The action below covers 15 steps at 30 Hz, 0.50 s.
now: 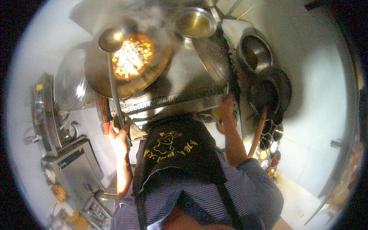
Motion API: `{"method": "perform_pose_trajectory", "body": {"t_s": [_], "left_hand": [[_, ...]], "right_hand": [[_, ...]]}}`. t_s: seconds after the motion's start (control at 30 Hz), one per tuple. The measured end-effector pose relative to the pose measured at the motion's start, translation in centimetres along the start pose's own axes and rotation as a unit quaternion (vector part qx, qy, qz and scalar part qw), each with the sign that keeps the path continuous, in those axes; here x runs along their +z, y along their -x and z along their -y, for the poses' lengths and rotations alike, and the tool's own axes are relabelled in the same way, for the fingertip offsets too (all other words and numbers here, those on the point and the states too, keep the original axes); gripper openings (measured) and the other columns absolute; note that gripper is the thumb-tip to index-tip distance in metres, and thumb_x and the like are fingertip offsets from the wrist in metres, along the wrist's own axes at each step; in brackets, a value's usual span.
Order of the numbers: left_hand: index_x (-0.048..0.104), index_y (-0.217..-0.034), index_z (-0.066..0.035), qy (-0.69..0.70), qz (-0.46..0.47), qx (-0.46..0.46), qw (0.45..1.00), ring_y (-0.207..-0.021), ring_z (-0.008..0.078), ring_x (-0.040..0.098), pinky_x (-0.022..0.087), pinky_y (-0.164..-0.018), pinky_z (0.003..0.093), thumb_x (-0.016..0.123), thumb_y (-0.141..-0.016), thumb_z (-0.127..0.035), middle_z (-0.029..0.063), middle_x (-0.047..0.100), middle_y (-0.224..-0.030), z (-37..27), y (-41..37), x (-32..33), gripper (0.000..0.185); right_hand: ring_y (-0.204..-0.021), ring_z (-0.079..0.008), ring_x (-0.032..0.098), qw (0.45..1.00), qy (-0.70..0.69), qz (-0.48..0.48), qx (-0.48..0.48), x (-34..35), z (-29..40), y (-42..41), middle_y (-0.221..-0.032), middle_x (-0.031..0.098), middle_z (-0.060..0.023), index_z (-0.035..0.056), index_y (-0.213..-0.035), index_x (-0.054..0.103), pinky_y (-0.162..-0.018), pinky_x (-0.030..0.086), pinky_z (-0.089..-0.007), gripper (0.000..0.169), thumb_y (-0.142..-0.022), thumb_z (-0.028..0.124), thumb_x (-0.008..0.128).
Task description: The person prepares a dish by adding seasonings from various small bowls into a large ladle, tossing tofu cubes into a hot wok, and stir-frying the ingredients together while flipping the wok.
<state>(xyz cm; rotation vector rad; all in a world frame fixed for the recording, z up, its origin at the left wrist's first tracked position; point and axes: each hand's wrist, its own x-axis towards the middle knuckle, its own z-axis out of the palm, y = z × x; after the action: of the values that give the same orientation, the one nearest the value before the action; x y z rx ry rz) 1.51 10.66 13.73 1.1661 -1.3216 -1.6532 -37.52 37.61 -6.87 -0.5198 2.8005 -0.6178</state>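
My left hand (120, 132) grips the handle of a metal ladle (111, 39), with a folded cloth (134, 130) beside the fingers. The ladle's bowl is raised over the left part of a large wok (149, 79). Pale diced cubes (132, 57), possibly tofu, sit in orange-brown sauce inside the wok, and steam rises around them. To the right, my right hand (227, 105) is closed around the handle of a perforated skimmer (214, 64). The skimmer lies over the steel stove top (185, 67), its upper end close to a metal pot of liquid (196, 24).
Dark pans (271, 92), one with a wooden handle (258, 132), and a metal pot (256, 53) stand right. Several small containers (268, 149) sit below them. At left are a shiny round lid (70, 80), a bamboo wok brush (104, 112) and a steel appliance (76, 161).
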Motion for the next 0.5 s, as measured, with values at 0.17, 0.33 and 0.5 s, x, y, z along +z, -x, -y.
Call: {"method": "perform_pose_trajectory", "body": {"t_s": [0.17, 0.33, 0.5], "left_hand": [[0.057, -0.12, 0.0, 0.01, -0.015, 0.001, 1.0, -0.096, 0.0157, 0.058, 0.045, -0.09, 0.03, 0.067, -0.082, -0.006, 0.0062, 0.064, -0.106, -0.1, 0.7, 0.4, 0.04], [0.056, -0.122, 0.0, 0.029, -0.012, 0.0, 1.0, -0.098, 0.0169, 0.058, 0.046, -0.089, 0.0301, 0.065, -0.082, -0.006, 0.008, 0.063, -0.107, -0.1, 0.8, 1.4, 0.041], [0.057, -0.12, 0.0, 0.003, -0.016, 0.011, 1.0, -0.091, 0.0165, 0.059, 0.047, -0.084, 0.029, 0.066, -0.082, -0.006, 0.0068, 0.063, -0.102, -0.5, 1.0, 2.0, 0.039]], "right_hand": [[-0.103, -0.0333, 0.059, 0.997, 0.015, 0.079, -0.015, -0.5, 1.7, 0.9, -0.118, 0.056, -0.0247, -0.0023, -0.139, 0.035, -0.085, 0.05, -0.0414, 0.066, -0.089, 0.031, 0.061], [-0.063, -0.0221, 0.057, 0.969, -0.231, 0.079, 0.033, -1.4, 1.2, -1.6, -0.076, 0.057, -0.0119, -0.0006, -0.124, 0.045, -0.054, 0.048, -0.0375, 0.047, -0.086, 0.021, 0.063], [-0.042, -0.0158, 0.047, 0.822, -0.553, 0.122, 0.06, -8.8, 8.2, -2.7, -0.056, 0.049, -0.0046, 0.0031, -0.115, 0.05, -0.039, 0.04, -0.0318, 0.03, -0.087, 0.012, 0.059]]}}
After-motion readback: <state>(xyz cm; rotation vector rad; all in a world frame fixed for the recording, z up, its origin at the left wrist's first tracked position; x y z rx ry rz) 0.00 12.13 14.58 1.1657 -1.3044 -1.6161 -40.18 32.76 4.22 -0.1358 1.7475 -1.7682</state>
